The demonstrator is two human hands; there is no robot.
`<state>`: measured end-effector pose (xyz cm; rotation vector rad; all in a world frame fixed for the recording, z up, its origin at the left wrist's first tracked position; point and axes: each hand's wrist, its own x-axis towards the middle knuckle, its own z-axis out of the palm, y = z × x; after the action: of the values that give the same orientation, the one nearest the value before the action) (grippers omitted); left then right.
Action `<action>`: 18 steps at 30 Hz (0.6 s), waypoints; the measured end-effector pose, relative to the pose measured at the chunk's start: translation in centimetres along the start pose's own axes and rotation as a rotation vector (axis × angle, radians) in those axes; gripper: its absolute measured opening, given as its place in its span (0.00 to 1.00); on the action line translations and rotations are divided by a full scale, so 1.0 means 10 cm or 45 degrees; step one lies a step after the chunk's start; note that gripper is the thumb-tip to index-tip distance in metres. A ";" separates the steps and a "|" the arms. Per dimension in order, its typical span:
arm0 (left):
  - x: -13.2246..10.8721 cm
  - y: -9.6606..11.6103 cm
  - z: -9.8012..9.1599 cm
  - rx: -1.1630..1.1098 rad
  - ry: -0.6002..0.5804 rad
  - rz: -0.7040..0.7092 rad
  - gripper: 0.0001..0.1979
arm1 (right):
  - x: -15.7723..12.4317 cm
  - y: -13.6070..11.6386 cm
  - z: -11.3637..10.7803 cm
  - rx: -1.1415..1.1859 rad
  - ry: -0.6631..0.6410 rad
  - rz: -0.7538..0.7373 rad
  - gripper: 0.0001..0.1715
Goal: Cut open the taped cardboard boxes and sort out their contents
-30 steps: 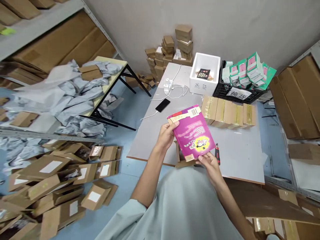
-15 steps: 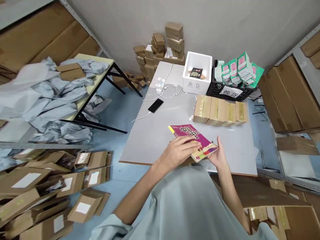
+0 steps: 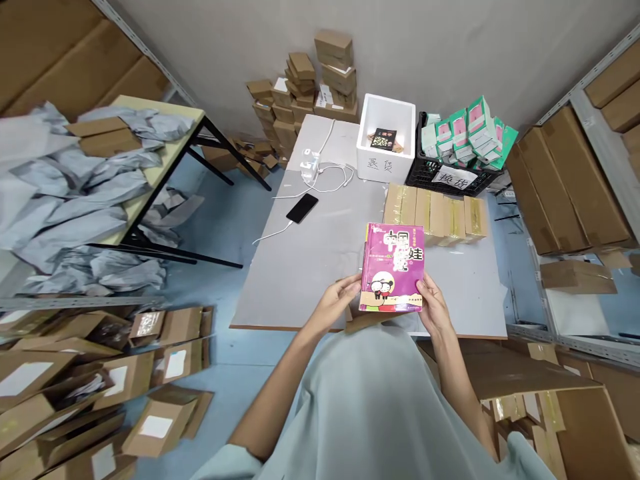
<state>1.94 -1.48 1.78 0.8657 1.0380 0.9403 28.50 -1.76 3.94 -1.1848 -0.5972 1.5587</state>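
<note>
I hold a purple book (image 3: 393, 267) upright over the near edge of the grey table (image 3: 310, 267), its front cover with cartoon figures facing me. My left hand (image 3: 337, 301) grips its lower left corner, and my right hand (image 3: 434, 305) grips its lower right corner. A flat piece of brown cardboard (image 3: 364, 321) lies on the table edge under the book, partly hidden by it.
A row of taped brown boxes (image 3: 434, 215) lies behind the book. Farther back are a black phone (image 3: 302, 208) on a white cable, a white foam box (image 3: 386, 139) and a black crate (image 3: 453, 175) of green-and-pink packs. Cardboard mailers (image 3: 90, 393) litter the floor at left.
The book was turned over from its back cover, passed flat through both hands, and now stands with the front cover toward me. The view has shifted slightly to the right.
</note>
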 end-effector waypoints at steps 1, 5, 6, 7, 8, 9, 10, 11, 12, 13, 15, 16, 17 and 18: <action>0.00 0.02 0.06 -0.089 -0.047 -0.055 0.38 | -0.01 0.00 0.00 -0.001 -0.001 0.001 0.42; 0.00 -0.01 0.24 -0.317 -0.040 -0.201 0.36 | 0.00 0.07 -0.06 -0.053 -0.063 0.033 0.41; 0.01 -0.04 0.26 -0.322 0.006 -0.191 0.36 | 0.02 0.10 -0.09 -0.100 -0.054 0.040 0.41; 0.01 -0.07 0.28 -0.313 0.051 -0.167 0.35 | 0.05 0.14 -0.11 -0.171 -0.006 0.027 0.41; 0.02 -0.11 0.30 -0.294 0.092 -0.137 0.35 | 0.07 0.18 -0.13 -0.261 0.079 -0.017 0.41; 0.03 -0.15 0.32 -0.266 0.125 -0.109 0.35 | 0.08 0.22 -0.14 -0.359 0.178 -0.085 0.40; 0.03 -0.18 0.35 -0.225 0.155 -0.083 0.36 | 0.09 0.27 -0.13 -0.444 0.259 -0.157 0.38; 0.02 -0.21 0.38 -0.164 0.185 -0.050 0.35 | 0.07 0.31 -0.10 -0.500 0.291 -0.212 0.36; 0.01 -0.23 0.42 -0.076 0.213 0.001 0.34 | 0.05 0.34 -0.05 -0.521 0.269 -0.238 0.35; -0.01 -0.24 0.47 0.043 0.236 0.075 0.31 | 0.00 0.38 0.03 -0.513 0.196 -0.234 0.35; -0.07 -0.25 0.58 0.351 0.252 0.273 0.22 | -0.10 0.43 0.20 -0.468 0.022 -0.193 0.38; -0.12 -0.25 0.63 0.518 0.238 0.380 0.19 | -0.14 0.44 0.28 -0.453 -0.017 -0.193 0.40; -0.16 -0.23 0.68 0.679 0.210 0.474 0.19 | -0.17 0.45 0.35 -0.444 -0.004 -0.216 0.39; -0.20 -0.21 0.73 0.820 0.171 0.544 0.20 | -0.20 0.46 0.41 -0.435 0.045 -0.247 0.36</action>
<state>8.87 -5.05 2.47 1.6230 1.3285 1.0392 22.80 -4.32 2.42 -1.3593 -0.9538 1.3009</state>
